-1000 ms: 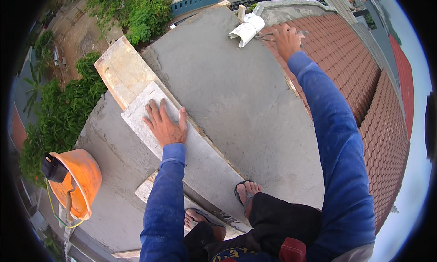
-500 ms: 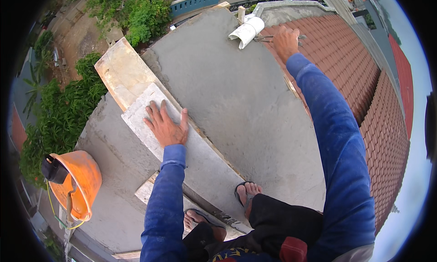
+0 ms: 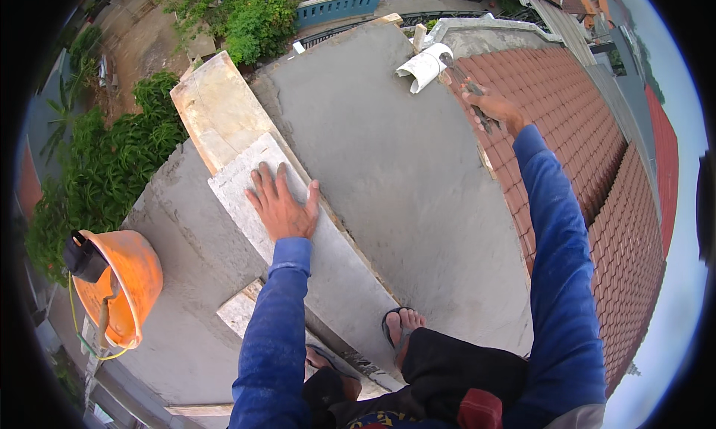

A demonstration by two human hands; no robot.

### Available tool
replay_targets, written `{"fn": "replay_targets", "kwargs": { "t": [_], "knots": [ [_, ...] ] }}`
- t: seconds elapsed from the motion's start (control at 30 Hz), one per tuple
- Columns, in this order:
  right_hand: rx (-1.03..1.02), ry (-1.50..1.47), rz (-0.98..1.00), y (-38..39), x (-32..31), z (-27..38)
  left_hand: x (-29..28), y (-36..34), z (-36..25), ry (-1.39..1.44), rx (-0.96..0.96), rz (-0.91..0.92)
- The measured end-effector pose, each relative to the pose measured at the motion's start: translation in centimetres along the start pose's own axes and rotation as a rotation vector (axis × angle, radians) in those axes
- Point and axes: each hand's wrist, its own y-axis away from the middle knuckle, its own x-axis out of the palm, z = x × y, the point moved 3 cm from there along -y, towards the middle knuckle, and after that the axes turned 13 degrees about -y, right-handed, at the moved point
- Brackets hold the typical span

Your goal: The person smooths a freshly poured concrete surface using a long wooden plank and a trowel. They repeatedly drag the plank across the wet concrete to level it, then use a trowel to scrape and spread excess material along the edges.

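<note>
Grey wet cement covers the slab (image 3: 388,175), seen from the head camera. The left hand (image 3: 282,205) lies flat with fingers spread on the plank (image 3: 246,168), probably to support the leaning body. The right hand (image 3: 496,108) is closed around a trowel (image 3: 471,93) at the far edge beside the white pipe (image 3: 425,65), just above the roof tiles (image 3: 582,145).

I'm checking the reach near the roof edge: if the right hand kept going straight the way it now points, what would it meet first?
Probably the white pipe piece. The right hand, holding a dark tool, points up and left along the edge of the grey cement slab, and the pipe lies next in that line, though depth is unclear.
</note>
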Motion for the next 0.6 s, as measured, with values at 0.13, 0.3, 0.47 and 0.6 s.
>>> {"fn": "replay_targets", "kwargs": {
  "t": [0.13, 0.3, 0.47, 0.6],
  "knots": [
    [-0.095, 0.028, -0.214, -2.3, -0.5, -0.4, 0.0, 0.0, 0.0, 0.025, 0.000, 0.006],
    [-0.099, 0.095, -0.287, -6.7, -3.2, -0.6, 0.1, 0.0, 0.1, 0.010, -0.002, 0.014],
    [-0.317, 0.364, -0.324, -6.3, -4.1, -1.3, 0.3, 0.0, 0.3, 0.006, -0.005, 0.021],
    [-0.564, 0.640, -0.350, -4.4, -3.7, -1.4, 0.2, 0.0, 0.3, 0.021, -0.012, 0.028]
  ]
}}
